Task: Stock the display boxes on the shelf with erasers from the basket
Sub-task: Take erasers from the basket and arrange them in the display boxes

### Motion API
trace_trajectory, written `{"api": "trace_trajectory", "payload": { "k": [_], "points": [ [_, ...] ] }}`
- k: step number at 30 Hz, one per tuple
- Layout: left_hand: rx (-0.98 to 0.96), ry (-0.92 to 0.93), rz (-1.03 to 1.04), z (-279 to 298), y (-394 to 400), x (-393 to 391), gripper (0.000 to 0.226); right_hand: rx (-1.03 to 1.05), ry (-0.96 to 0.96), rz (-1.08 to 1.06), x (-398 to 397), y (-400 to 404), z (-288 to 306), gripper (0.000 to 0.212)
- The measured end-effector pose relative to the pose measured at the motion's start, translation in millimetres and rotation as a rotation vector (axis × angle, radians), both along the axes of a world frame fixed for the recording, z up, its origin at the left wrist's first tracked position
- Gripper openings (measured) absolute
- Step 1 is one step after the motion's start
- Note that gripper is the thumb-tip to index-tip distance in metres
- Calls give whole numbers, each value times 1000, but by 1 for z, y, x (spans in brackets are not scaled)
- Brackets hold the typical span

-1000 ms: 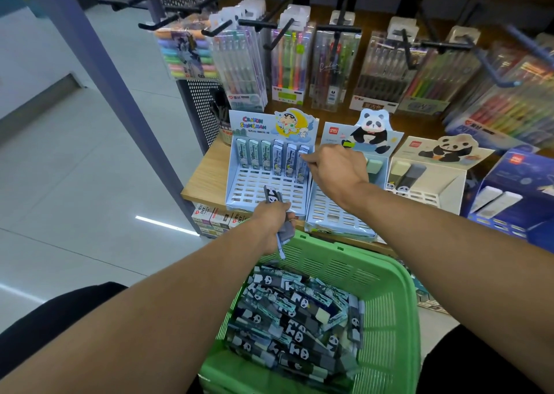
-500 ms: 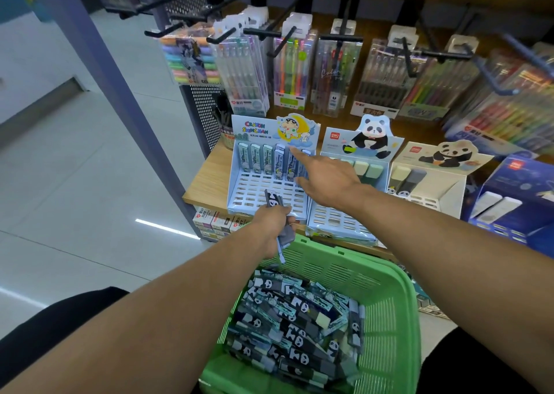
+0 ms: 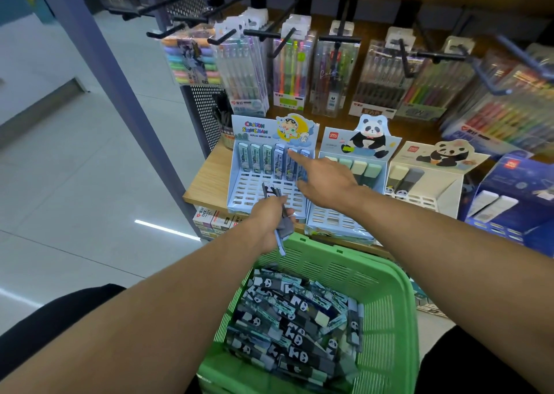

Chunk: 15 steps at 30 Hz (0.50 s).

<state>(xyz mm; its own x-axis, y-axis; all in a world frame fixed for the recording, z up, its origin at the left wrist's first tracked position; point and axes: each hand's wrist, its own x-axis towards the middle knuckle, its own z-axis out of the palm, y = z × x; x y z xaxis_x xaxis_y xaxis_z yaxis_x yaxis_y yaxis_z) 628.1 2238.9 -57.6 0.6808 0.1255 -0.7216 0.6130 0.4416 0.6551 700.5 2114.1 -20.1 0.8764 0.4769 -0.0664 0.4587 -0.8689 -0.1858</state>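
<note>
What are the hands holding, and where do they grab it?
The left hand grips a few erasers around their middle. The right hand holds nothing; its finger points at the Crayon Shinchan box.

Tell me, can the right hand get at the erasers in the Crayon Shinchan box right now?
Probably yes: the right hand is open, its forefinger already at the erasers standing in the back row, and nothing lies between them.

Blue display box [image 3: 239, 184]: back row filled with upright erasers [image 3: 256, 161]; front slotted floor bare, open from above; left hand [image 3: 269, 219] with held erasers [image 3: 280, 228] hovers over its front edge; right hand [image 3: 325, 181] reaches across its right side; black hooks [image 3: 260, 32] and hanging pen packs [image 3: 287, 70] overhang from behind; green basket [image 3: 386, 303] rim stands just before shelf [image 3: 207, 184] edge.
</note>
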Motion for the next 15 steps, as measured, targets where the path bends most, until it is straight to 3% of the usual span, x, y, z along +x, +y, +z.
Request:
{"api": "trace_trajectory", "payload": {
  "k": [3, 5, 7, 11, 15],
  "points": [
    [-13, -57, 44, 7, -1, -1, 16, 48, -27, -36, -3, -4, 6, 58],
    [-45, -87, 59, 11, -1, -2, 19, 149, -24, -67, -7, -5, 11, 39],
    [-73, -121, 74, 16, -2, -3, 24, 322, 102, -125, -12, -7, 15, 15],
    [-75, -188, 71, 20, -3, -5, 24, 541, 473, -225, -36, -14, 18, 27],
    [-45, -230, 45, 25, -10, -7, 20, 632, 621, -300, -54, -25, 19, 37]
  ]
}}
